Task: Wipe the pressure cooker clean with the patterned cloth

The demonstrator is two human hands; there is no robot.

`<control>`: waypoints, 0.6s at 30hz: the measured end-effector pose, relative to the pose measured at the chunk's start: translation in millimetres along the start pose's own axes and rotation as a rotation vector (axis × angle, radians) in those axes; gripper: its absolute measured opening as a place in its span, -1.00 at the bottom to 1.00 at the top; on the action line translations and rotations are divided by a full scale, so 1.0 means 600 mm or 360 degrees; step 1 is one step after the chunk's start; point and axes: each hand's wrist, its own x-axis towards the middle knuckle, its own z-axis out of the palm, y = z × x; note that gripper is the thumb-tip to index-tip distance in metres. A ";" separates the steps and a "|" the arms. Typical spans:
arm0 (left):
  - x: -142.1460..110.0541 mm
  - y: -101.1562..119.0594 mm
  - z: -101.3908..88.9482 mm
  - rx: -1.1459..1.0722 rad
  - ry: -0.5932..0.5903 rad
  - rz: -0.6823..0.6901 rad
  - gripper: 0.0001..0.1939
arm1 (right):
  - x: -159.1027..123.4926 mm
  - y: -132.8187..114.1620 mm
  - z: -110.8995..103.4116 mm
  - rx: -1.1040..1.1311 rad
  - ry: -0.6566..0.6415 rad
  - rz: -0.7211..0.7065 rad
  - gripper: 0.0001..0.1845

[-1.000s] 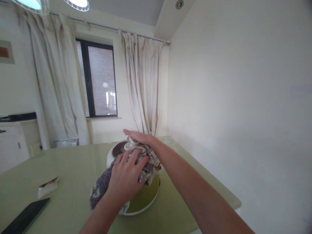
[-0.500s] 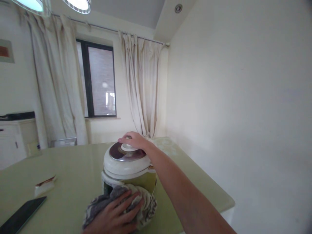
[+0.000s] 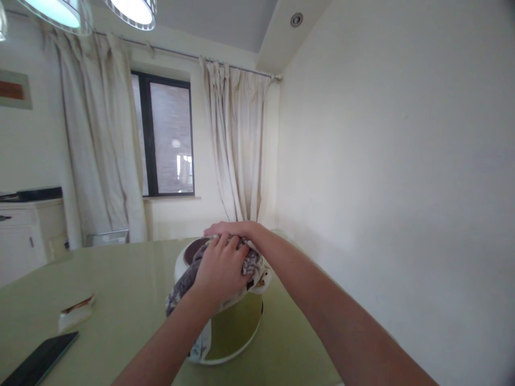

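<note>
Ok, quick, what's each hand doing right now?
Left hand: holding a cloth against the lid.
Right hand: over the lid; open or closed, can't tell.

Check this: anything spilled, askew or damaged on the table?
One oddity: brownish marks on the right side of the appliance, beside the patterned cloth. They stand out dark against white; stain or damage, I can't tell. I see no spill, but the left hand and cloth hide part of the top.

One head-worn view is shot from above the green table (image 3: 124, 292), aimed forward and down, left hand (image 3: 222, 268) and right hand (image 3: 232, 229) framed close at lower centre, window (image 3: 171, 136) caught farther back.
</note>
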 end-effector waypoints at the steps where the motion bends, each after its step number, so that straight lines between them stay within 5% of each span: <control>1: 0.007 0.006 -0.002 0.0004 0.0003 0.0044 -0.66 | 0.003 -0.002 -0.005 -0.0156 -0.0022 -0.0076 -0.82; 8: -0.013 0.014 0.017 0.0041 0.0124 0.0250 -0.59 | -0.013 -0.007 -0.007 -0.0394 0.0083 -0.0046 -0.85; 14: -0.089 0.023 0.080 0.0047 0.0836 0.0780 -0.82 | -0.029 0.000 0.017 -0.0487 0.0321 -0.0086 -0.80; 18: -0.128 0.034 0.117 0.0077 0.0983 0.0867 -0.88 | -0.036 0.009 0.033 -0.0511 0.0459 -0.0228 -0.81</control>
